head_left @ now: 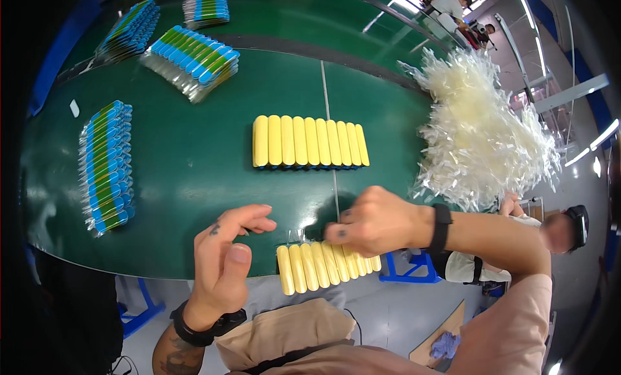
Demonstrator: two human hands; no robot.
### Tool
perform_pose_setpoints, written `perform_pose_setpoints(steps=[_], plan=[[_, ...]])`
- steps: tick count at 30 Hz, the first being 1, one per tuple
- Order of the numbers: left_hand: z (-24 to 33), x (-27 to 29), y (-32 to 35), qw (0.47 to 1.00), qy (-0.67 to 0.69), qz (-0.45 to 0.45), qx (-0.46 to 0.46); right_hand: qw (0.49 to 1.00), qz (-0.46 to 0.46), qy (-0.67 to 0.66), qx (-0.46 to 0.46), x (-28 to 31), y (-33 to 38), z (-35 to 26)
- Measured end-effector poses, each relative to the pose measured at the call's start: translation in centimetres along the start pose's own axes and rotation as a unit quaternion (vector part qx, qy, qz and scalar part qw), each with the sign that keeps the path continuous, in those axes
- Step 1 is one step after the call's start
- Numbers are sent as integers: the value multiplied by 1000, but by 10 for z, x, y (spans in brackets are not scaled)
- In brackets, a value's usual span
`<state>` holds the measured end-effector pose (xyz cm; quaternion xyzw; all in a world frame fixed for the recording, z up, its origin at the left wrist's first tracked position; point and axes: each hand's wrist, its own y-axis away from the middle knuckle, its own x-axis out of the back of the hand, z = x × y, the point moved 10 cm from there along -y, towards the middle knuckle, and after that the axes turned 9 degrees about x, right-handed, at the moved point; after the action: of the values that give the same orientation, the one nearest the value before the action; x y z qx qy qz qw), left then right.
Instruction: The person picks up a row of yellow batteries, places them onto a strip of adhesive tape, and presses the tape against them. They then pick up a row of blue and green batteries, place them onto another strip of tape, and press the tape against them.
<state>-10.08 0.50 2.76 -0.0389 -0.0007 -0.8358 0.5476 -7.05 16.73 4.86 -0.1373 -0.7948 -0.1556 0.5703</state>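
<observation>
A row of yellow flat strips with rounded ends (309, 267), like nail files, lies at the table's near edge, with clear film sticking out at its far end. Over the right part of this row my right hand (378, 221) is closed, thumb and fingers pinched together; what they hold, if anything, is hidden. My left hand (220, 265) is held up left of the row, fingers stretched and thumb apart, holding nothing. Farther off, a second row of yellow strips (310, 141) lies mid-table, with blue showing beneath its near edge.
Stacks of blue-and-green strips in clear sleeves lie at the left (107, 168) and far left (194, 58). A tall heap of clear plastic sleeves (482, 135) covers the table's right side. Another person (563, 231) is at the right. A blue stool (411, 269) stands below the table edge.
</observation>
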Motion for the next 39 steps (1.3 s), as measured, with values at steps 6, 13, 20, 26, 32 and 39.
perform_pose_setpoints(steps=[6,13,20,26,32,39], plan=[[1,4,1,998,-43,54,-10,996,59,17,72,6,-88,-18],[5,-11,7,997,-63,-46,-3,998,54,-29,-31,1,31,14],[30,-54,30,900,-392,-98,-163,990,-24,128,-56,9,82,6],[28,-41,4,954,-273,-49,-114,978,87,132,-138,47,70,6],[-13,-29,-29,990,-110,-19,85,935,76,-253,-238,41,-4,17],[-12,-29,-17,997,-48,-26,60,961,-18,-220,-166,18,-48,19]])
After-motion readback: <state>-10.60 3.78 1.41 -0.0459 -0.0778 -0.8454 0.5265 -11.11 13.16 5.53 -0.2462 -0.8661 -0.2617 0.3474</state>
